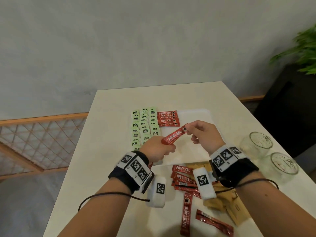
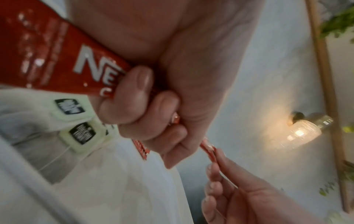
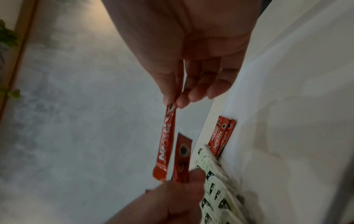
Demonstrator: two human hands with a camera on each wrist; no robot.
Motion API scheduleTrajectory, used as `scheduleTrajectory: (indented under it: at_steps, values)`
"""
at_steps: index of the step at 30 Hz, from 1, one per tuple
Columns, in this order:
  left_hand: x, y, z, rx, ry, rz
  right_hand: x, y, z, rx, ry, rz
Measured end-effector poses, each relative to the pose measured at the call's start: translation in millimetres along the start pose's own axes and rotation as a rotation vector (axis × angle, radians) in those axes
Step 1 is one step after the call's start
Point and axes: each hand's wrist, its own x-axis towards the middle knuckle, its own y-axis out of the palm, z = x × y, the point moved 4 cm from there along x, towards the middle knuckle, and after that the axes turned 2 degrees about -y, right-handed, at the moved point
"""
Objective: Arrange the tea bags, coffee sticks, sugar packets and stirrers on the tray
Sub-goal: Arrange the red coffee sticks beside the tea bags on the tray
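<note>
A white tray (image 1: 196, 120) lies on the table, with rows of green tea bags (image 1: 145, 127) along its left side and a few red coffee sticks (image 1: 168, 119) at its far middle. Above the tray my right hand (image 1: 188, 130) pinches the top end of one red coffee stick (image 1: 175, 136) between thumb and forefinger (image 3: 173, 103). That stick's lower end reaches my left hand (image 1: 169, 149). The left hand's curled fingers (image 2: 134, 97) grip more coffee sticks (image 2: 67, 60). One of them (image 3: 182, 159) sticks up out of the fist.
Loose coffee sticks (image 1: 183, 177) and brown sugar packets (image 1: 222, 202) lie on the table in front of the tray. Two clear glasses (image 1: 259, 142) (image 1: 283, 164) stand at the right edge. A dark cabinet with a plant (image 1: 304, 48) is beyond the table's right side.
</note>
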Motion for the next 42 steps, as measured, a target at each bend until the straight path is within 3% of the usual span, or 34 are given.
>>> scheduleTrajectory:
  at_steps: [5,10,16,22,33,39,42]
  values:
    - [-7.5,0.6,13.4,-0.297,-0.131,-0.003,-5.5,-15.8,-3.4,0.075,0.053,-0.121]
    - [-9.5,-1.4,4.7,-0.556,-0.076,-0.038,-10.2,-12.6,-8.0,0.103,0.093,-0.085]
    - [-4.2,-3.3,-5.5,-0.447,0.021,-0.198,-12.2,2.5,-3.9,0.147,0.141,0.009]
    - [1.1,-8.7,-15.6,-0.323,0.134,-0.248,2.1,17.3,7.9,0.122,0.191,0.18]
    - [30.6,-33.4,-7.0,-0.347,0.042,-0.25,49.7,5.6,-17.2,0.069,0.327,0.26]
    - [43.3,-61.6,-3.7,-0.429,0.014,-0.3,74.8,4.1,-53.1,-0.156,0.467,0.157]
    - [46.2,-67.4,-0.9,-0.439,0.009,-0.311,84.2,10.6,-64.4,-0.27,0.452,0.08]
